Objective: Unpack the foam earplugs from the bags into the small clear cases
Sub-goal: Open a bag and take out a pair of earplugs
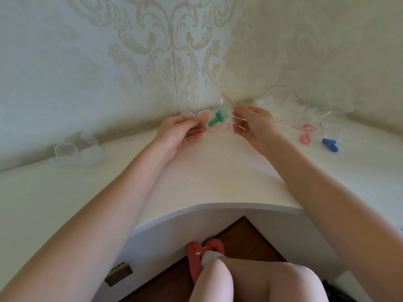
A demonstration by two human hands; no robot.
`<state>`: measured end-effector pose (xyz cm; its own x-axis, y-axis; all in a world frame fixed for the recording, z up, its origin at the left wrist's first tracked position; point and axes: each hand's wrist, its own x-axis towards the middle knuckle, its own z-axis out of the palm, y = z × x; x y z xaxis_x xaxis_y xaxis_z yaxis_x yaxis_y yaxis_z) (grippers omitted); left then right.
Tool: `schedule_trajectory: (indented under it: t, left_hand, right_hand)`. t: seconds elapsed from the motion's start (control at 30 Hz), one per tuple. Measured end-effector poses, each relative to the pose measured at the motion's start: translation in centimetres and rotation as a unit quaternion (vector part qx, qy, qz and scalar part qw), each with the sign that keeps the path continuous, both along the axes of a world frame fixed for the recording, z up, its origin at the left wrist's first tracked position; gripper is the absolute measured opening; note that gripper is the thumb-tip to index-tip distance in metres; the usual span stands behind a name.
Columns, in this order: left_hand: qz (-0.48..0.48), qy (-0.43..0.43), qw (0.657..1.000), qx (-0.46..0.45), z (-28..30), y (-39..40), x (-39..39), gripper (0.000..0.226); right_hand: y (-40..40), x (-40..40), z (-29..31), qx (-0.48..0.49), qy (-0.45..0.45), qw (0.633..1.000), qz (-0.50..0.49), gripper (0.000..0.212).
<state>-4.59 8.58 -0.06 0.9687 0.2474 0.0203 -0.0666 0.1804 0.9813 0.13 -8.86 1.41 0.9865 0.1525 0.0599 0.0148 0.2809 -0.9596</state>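
Left hand grips a small clear case holding an orange earplug; right hand pinches a clear bag, a green earplug between the hands. Right of that hand: bagged pink earplugs and blue earplugs. Empty cases lie left of the left hand.

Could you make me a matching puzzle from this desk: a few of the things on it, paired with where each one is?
Things:
1. green earplug
2. blue earplugs
3. empty clear cases
4. pink earplugs

Places:
A. far left of the desk
B. between the two hands, in a clear bag
C. farthest right, bagged on the desk
D. on the desk, just left of the blue ones

Pairs: 1-B, 2-C, 3-A, 4-D
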Motion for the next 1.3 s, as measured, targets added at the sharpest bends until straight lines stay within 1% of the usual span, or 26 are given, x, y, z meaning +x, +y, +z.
schedule_trajectory:
  t: [0.07, 0.1, 0.2, 0.33, 0.4, 0.57, 0.63, 0.7, 0.77, 0.83, 0.9, 0.97, 1.03, 1.1, 1.2, 1.3]
  left_hand:
    - [-0.049, 0.002, 0.999, 0.001, 0.1, -0.4, -0.2, 0.003]
    - [-0.064, 0.002, 0.998, 0.013, 0.0, -0.8, -0.4, 0.006]
    - [-0.066, -0.009, 0.997, 0.036, -0.1, -1.3, -0.3, 0.016]
    - [-0.074, -0.014, 0.997, 0.016, 0.1, -1.4, -0.3, 0.017]
    - [-0.046, -0.023, 0.998, 0.036, -0.2, -1.5, -0.3, 0.017]
    - [0.019, -0.041, 0.997, 0.064, -0.3, -1.4, -0.2, 0.003]
    - [0.038, -0.043, 0.995, 0.079, -0.3, -1.5, 0.1, 0.01]
    - [0.053, -0.046, 0.991, 0.117, -0.6, -1.6, 0.4, 0.015]
    - [0.068, -0.045, 0.982, 0.171, -0.8, -1.3, 0.7, 0.016]
    - [0.088, -0.05, 0.977, 0.187, -0.8, -1.0, 0.7, 0.016]
    - [0.119, -0.08, 0.972, 0.189, -0.6, -1.0, 0.5, 0.012]
    - [0.133, -0.119, 0.967, 0.184, -0.2, -1.3, -0.1, 0.014]
    - [0.107, -0.142, 0.97, 0.167, 0.2, -1.9, -0.7, 0.02]
    - [0.065, -0.14, 0.975, 0.16, 0.4, -2.6, -1.2, 0.023]
    - [0.029, -0.136, 0.983, 0.123, 0.5, -3.2, -1.2, 0.019]
    - [0.03, -0.14, 0.986, 0.089, 0.4, -2.9, -1.0, 0.014]
  right_hand:
    - [0.0, 0.0, -0.2, 0.025, 0.005, 0.999, 0.021, 0.013]
    - [0.0, 0.0, -0.3, 0.029, 0.003, 0.999, 0.029, 0.014]
    - [0.1, -0.1, -0.4, 0.018, -0.009, 0.999, 0.033, 0.011]
    - [0.1, 0.1, -0.5, -0.016, -0.024, 1.0, -0.003, 0.01]
    - [0.2, 0.1, -0.5, -0.012, -0.024, 1.0, 0.0, 0.01]
    - [0.3, -0.1, -0.5, -0.01, -0.021, 1.0, 0.007, 0.009]
    - [0.5, -0.3, -0.6, -0.018, -0.026, 0.999, 0.004, 0.009]
    - [0.6, -0.2, -0.6, -0.027, -0.039, 0.998, -0.027, 0.007]
    - [0.4, 0.1, -0.6, -0.032, -0.046, 0.996, -0.065, 0.004]
    - [0.0, 0.5, -0.6, -0.045, -0.046, 0.995, -0.079, 0.004]
    - [-0.1, 0.3, -0.5, -0.056, -0.047, 0.995, -0.065, 0.002]
    - [0.2, 0.0, -0.5, -0.063, -0.055, 0.995, -0.058, 0.005]
    - [0.3, -0.3, -0.4, -0.086, -0.077, 0.991, -0.072, 0.011]
    - [0.3, -0.8, -0.1, -0.108, -0.107, 0.986, -0.076, 0.018]
    - [0.4, -1.4, 0.0, -0.136, -0.146, 0.979, -0.051, 0.024]
    - [0.9, -1.7, -0.4, -0.187, -0.183, 0.965, -0.014, 0.03]
